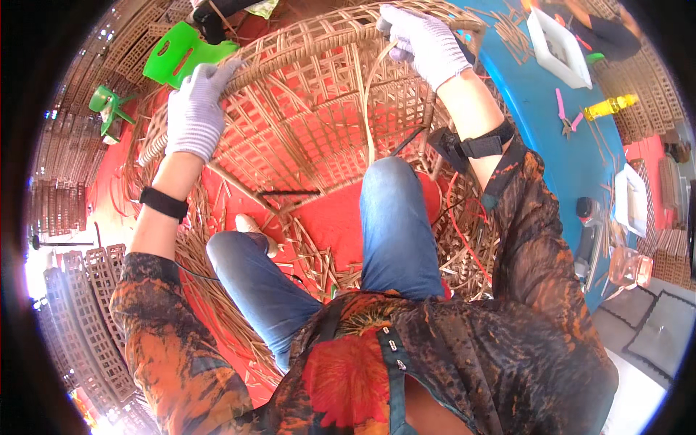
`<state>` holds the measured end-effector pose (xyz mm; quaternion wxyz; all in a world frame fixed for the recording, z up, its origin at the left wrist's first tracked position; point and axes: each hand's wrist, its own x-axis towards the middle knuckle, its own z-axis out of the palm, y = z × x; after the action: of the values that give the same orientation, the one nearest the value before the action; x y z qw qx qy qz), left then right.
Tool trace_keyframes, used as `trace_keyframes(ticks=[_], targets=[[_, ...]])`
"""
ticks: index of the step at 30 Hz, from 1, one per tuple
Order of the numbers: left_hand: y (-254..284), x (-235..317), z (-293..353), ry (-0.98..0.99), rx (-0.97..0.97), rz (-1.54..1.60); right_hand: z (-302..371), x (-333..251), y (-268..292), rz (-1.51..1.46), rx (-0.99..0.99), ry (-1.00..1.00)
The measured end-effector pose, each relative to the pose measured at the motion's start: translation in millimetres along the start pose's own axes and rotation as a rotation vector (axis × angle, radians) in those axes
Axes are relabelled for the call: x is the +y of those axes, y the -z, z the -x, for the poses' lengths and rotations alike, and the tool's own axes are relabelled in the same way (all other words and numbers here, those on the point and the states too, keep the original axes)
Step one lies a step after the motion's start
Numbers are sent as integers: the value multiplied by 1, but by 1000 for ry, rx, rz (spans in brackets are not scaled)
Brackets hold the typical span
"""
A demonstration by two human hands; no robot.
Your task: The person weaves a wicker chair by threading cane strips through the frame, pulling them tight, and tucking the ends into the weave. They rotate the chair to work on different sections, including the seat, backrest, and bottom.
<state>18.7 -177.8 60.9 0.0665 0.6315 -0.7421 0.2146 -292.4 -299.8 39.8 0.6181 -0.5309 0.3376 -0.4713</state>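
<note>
A large openwork wicker piece [290, 138] with a thick wrapped rim stands tilted in front of my knees. My left hand [194, 112], in a grey-white striped knit glove, is closed over the rim at its left part, the fingertips pointing up along it. On the far rim, right of the middle, my right hand [428, 47] in a matching glove pinches a pale cane strip [368, 101]. That strip curves down from the fingers toward my right knee. Parts of both hands' grips are hidden by the gloves and rim.
Loose cane strips [312, 250] litter the red floor. At right, a blue table [536, 145] bears a white tray [558, 47], pink-handled pliers [569, 116] and a yellow bottle [610, 107]. A green chair [185, 54] stands far left. Another person's arm [580, 14] shows at far right.
</note>
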Motion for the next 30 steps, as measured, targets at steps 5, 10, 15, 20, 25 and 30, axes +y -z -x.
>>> trace_keyframes(ticks=[5, 10, 15, 20, 25, 30], targets=[[8, -22, 43, 146, -16, -10, 20, 5, -35, 14, -100, -82], [21, -26, 100, 279, -17, 75, 36, 8, -83, 636, -51, 280], [15, -45, 101, 343, -10, 186, 30, 29, -106, 1517, -209, 722], [29, -114, 75, 387, -257, 868, -37, 40, -142, 1766, -141, 708], [-53, -334, 141, 736, 272, 1654, -99, 76, -137, 1781, -142, 863], [-268, -393, 211, 496, -148, 462, -167, 120, -119, 1675, -60, 940]])
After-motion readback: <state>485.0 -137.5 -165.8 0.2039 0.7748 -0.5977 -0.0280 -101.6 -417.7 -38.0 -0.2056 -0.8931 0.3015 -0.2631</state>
